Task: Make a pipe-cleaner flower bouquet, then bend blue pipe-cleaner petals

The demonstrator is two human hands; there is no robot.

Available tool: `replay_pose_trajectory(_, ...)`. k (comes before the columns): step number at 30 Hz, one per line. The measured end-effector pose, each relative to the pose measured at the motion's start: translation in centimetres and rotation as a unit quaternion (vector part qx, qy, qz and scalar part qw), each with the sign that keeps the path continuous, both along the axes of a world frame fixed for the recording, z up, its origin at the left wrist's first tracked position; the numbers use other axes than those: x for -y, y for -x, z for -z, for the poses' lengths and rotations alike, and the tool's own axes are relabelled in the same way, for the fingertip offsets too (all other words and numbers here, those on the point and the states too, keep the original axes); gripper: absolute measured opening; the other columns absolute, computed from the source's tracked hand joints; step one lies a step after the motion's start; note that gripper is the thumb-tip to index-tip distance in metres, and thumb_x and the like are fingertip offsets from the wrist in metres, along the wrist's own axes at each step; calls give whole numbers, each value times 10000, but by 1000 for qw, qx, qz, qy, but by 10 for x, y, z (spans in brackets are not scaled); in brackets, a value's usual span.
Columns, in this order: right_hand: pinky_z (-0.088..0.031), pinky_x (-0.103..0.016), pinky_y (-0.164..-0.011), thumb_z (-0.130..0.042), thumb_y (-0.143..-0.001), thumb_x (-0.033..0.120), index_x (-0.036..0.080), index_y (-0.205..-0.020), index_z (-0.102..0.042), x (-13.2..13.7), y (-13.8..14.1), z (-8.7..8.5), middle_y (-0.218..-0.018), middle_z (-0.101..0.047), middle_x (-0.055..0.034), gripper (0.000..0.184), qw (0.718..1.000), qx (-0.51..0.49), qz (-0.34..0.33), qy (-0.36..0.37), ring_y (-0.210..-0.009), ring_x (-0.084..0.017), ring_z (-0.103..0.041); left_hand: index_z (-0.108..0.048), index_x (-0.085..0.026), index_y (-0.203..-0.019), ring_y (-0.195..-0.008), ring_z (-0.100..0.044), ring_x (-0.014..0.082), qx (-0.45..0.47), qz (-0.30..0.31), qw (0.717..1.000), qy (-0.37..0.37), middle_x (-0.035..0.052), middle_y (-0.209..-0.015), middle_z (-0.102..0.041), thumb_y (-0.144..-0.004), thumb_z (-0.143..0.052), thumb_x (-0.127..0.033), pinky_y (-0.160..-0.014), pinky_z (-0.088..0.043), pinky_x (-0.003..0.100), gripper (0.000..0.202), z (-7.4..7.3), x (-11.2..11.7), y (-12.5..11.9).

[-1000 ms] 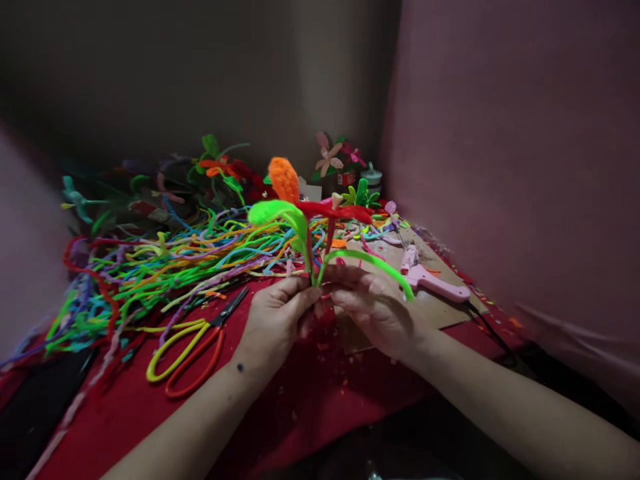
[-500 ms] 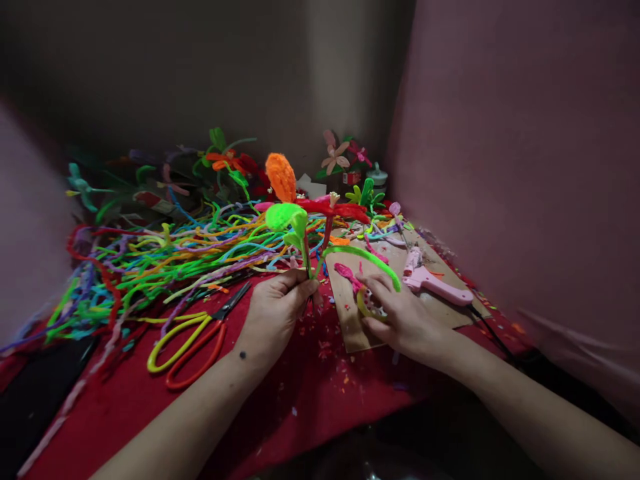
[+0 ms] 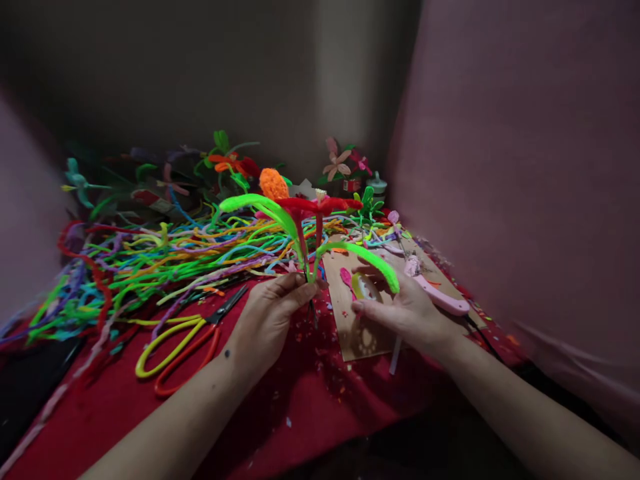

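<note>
My left hand [image 3: 273,310] pinches the bundled stems of a pipe-cleaner flower bouquet [image 3: 319,227]. A red flower [image 3: 345,203] with a pale center, an orange petal shape [image 3: 273,183] and two long green leaves [image 3: 367,253] spread above the fingers. My right hand [image 3: 403,310] is closed around a small roll of tape [image 3: 365,288] with a yellow rim, held just above the cardboard. Its fingers are partly hidden behind the right green leaf. A pink pipe-cleaner piece [image 3: 346,277] lies beside the roll.
Scissors [image 3: 200,333] with yellow and red handles lie left of my left hand. Behind them spreads a heap of colored pipe cleaners [image 3: 200,247]. A pink glue gun [image 3: 445,297] rests on the cardboard [image 3: 350,340] at right. Finished flowers [image 3: 337,160] stand by the wall.
My left hand has turned the bouquet, so a green leaf now stretches left. The tape roll has been raised and turned in my right hand. A pale stick shows more below that hand.
</note>
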State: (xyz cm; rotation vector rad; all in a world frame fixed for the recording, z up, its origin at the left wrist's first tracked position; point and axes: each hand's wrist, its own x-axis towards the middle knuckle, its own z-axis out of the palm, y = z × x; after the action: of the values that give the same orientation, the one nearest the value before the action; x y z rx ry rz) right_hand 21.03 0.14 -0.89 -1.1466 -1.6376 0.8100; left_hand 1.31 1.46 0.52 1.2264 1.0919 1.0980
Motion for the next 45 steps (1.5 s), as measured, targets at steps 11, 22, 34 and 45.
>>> replay_pose_trajectory(11, -473, -434, -907, -699, -702, 279, 244, -1247, -466, -22, 29, 7, -1173, -571, -94, 594, 979, 131, -25, -157, -1052, -251, -568, -643, -158, -613, -587, -536, 134, 26, -5, 1000, 2, -4, -600, -609, -645, -721, -312, -595, -425, 254, 176, -4, -5, 4)
replay_pose_trajectory(22, -411, -473, -1010, -627, -751, 235, 147, -1243, -479, -25, 43, -1, -1213, -571, -149, 521, 922, 271, -6, -277, -1147, -283, -522, -613, -156, -614, -645, -560, 150, -3, 5, 1000, 1, -5, -628, -601, -702, -672, -310, -650, -426, 265, 187, 1, -13, 12)
replay_pose_trajectory(34, -406, -470, -1009, -686, -728, 353, 233, -1279, -427, -26, 37, 12, -1220, -530, -109, 620, 972, 144, -47, -180, -1159, -268, -496, -581, -148, -624, -487, -457, 81, -21, 0, 1000, 11, -21, -556, -567, -744, -644, -308, -496, -351, 209, 211, 8, -13, 11)
replay_pose_trajectory(45, -507, -385, -830, -732, -701, 304, 233, -1223, -450, -23, 33, 2, -1065, -583, -65, 597, 983, 90, -69, -147, -957, -213, -582, -615, -130, -706, -505, -523, 90, 38, 7, 999, 7, 10, -611, -624, -750, -655, -278, -508, -413, 212, 160, 8, -16, 12)
